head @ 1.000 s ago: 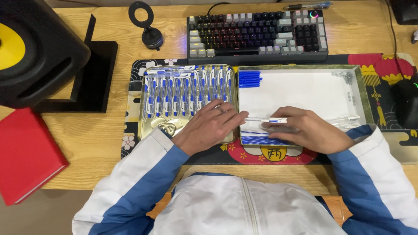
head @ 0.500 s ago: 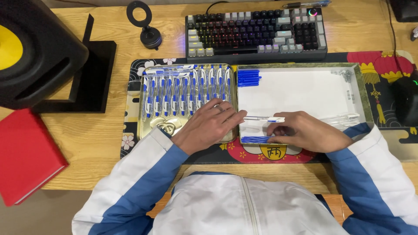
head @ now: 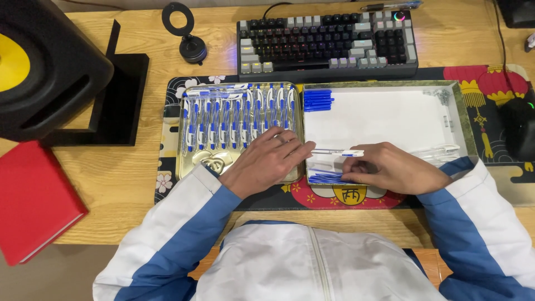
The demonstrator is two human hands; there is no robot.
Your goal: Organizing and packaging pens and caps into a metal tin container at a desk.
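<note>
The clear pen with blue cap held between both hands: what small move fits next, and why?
Probably carry the clear pen with blue cap left into the gold metal tray, beside the row of matching pens; the left hand and right hand pinch its ends.

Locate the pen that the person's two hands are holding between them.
In the head view, the pen lies level between the left hand and right hand, over the near left part of the white tray, just right of the gold tin of finished pens.
</note>
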